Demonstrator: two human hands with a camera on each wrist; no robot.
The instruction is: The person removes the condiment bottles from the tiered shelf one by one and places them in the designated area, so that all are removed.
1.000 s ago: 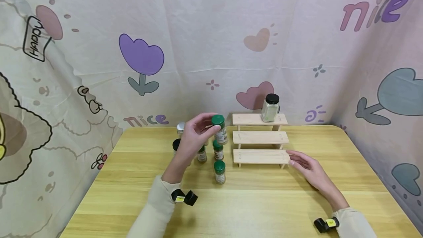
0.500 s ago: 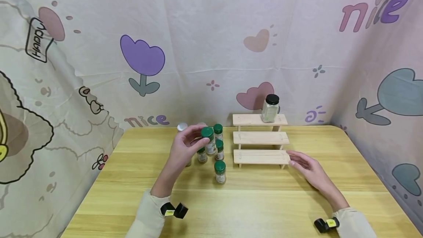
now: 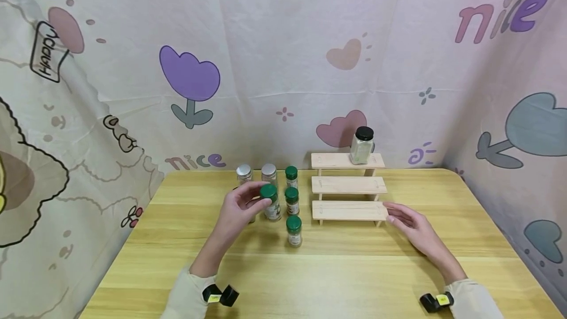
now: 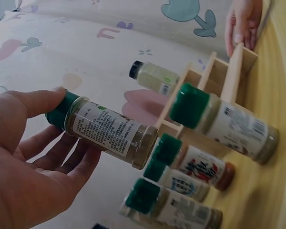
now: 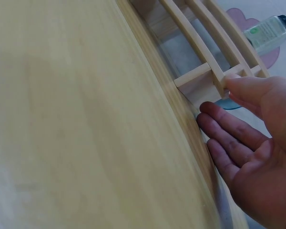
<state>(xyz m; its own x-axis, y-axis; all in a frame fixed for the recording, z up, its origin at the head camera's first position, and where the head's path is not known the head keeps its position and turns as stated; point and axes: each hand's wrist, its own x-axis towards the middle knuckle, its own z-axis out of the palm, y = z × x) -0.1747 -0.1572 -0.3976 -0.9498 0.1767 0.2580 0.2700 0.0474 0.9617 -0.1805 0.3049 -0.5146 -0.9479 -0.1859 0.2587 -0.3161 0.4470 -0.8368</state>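
Note:
My left hand point(image 3: 236, 213) pinches a spice jar point(image 4: 105, 129) by its green cap, thumb on one side and fingers on the other. It has a white printed label and hangs among other jars on the left. Beside it stand a green-capped jar with a red-printed label point(image 3: 292, 203) and, nearer, another green-capped jar point(image 3: 294, 233). My right hand point(image 3: 418, 233) touches the right end of the lowest step of a three-step wooden rack point(image 3: 347, 210). Thumb and forefinger meet the board's end there; the other fingers stretch loosely in the right wrist view.
A black-capped jar of pale contents point(image 3: 362, 146) stands on the rack's top step. Two silver-capped jars point(image 3: 268, 174) and a further green-capped jar point(image 3: 291, 176) stand at the back. Patterned cloth point(image 3: 274, 63) hangs behind the wooden table point(image 3: 336, 279).
My left hand has carried the green-capped jar left and lower, from beside the rack back among the standing jars. My right hand has stayed at the rack's end.

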